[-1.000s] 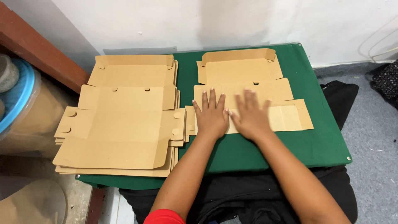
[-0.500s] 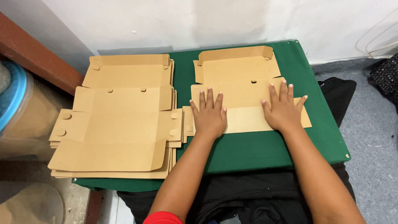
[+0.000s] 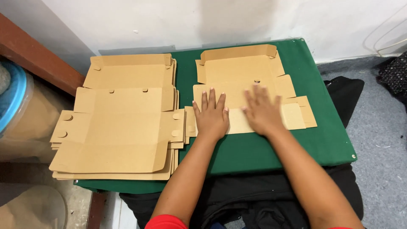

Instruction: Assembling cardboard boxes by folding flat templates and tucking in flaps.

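Brown wood trim (image 3: 38, 59) ran along the far left, with a blue-lidded clear plastic drum (image 3: 17, 106) below it. Next to that, a green tabletop (image 3: 263, 148) stood against a white wall (image 3: 212, 21). On the tabletop's left part lay a stack of flat, unfolded cardboard box blanks (image 3: 123, 123), their tabs and flaps spread out and the stack's near edge reaching the tabletop's front edge. Just right of the stack lay a single cardboard box blank (image 3: 241, 80), flat except for its far flap, which stood slightly raised. The left hand (image 3: 212, 116) lay palm down on the near-left part of this blank, fingers spread and straight, pinching nothing. Beside it, close but apart, the right hand (image 3: 263, 112) lay palm down on the blank's near panel, fingers spread too and slightly blurred, holding nothing. Both bare forearms reached in from the bottom edge over dark clothing (image 3: 254, 203). At the far right, grey floor (image 3: 377, 135) showed beside the tabletop, with a dark bag (image 3: 345, 93) lying on it.
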